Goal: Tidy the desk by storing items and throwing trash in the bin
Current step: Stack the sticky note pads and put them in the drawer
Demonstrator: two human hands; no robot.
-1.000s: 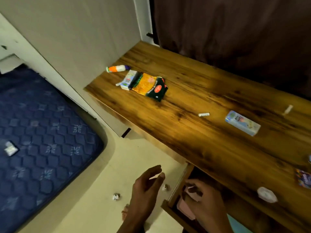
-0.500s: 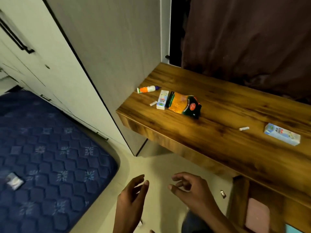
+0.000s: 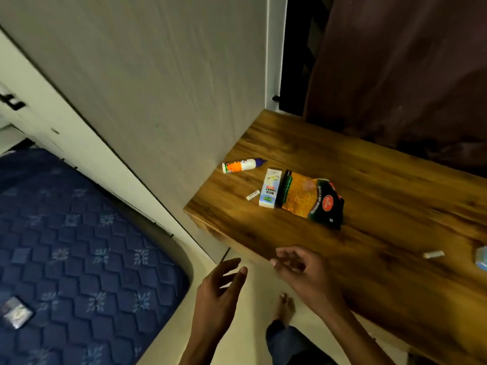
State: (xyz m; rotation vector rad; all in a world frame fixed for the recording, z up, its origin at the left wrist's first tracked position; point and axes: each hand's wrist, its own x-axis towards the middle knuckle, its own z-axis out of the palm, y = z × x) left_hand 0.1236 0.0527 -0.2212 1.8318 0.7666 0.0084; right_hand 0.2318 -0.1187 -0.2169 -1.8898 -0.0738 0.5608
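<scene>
Head view gives me a wooden desk running from the middle out to the right edge, with both of my hands low in front of its near edge. My left hand hangs over the pale floor, fingers straight and slightly spread, holding nothing. My right hand sits just at the desk's front edge, fingers loosely curled with the thumb apart from them, and I see nothing between them.

Well beyond both hands, near the desk's left end, I see a small cluster. A glue bottle with an orange label and dark blue tip lies on its side, farthest back. A milkshake carton lies flat, and a green and yellow snack packet lies right beside it, their long edges touching or nearly so; I cannot tell which. A small white wrapper lies just left of the carton. None of these touches my fingers.

To the right of my right hand, apart from it, a second small white wrapper lies on the wood, and a pale blue box is cut by the frame edge.

A blue quilted mattress fills the lower left, with a silvery packet lying on it. A bare foot stands on the floor between my hands.
</scene>
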